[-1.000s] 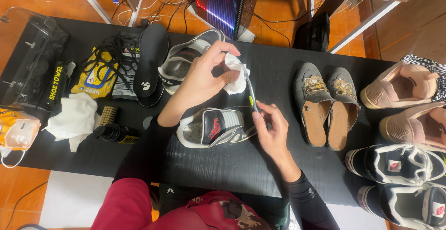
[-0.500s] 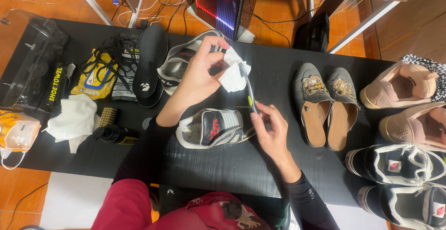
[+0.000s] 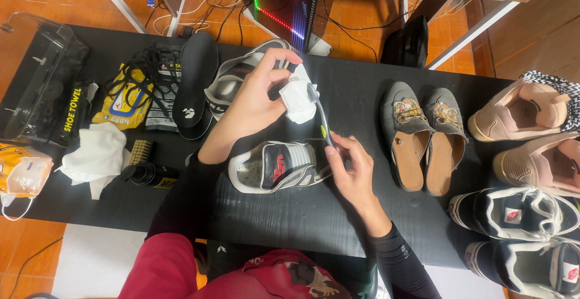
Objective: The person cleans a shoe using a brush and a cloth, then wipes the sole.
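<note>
Fingers [image 3: 275, 72] of left hand [image 3: 257, 102] pinch 1 white wipe [image 3: 299, 96]; right hand [image 3: 353, 169] grips 1 toothbrush [image 3: 320, 115] (yellow pkg [image 3: 124, 102] far left on tabletop [image 3: 338, 214]).

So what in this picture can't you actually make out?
- Head view: the brush bristles, hidden by the white wipe in the left hand.
- The brush's handle end, covered by the right hand.
- The second grey sneaker, mostly behind the left hand and the black insole.
- The two black sneakers, cut off by the right edge.
- The person's lap, cropped at the bottom edge.
</note>
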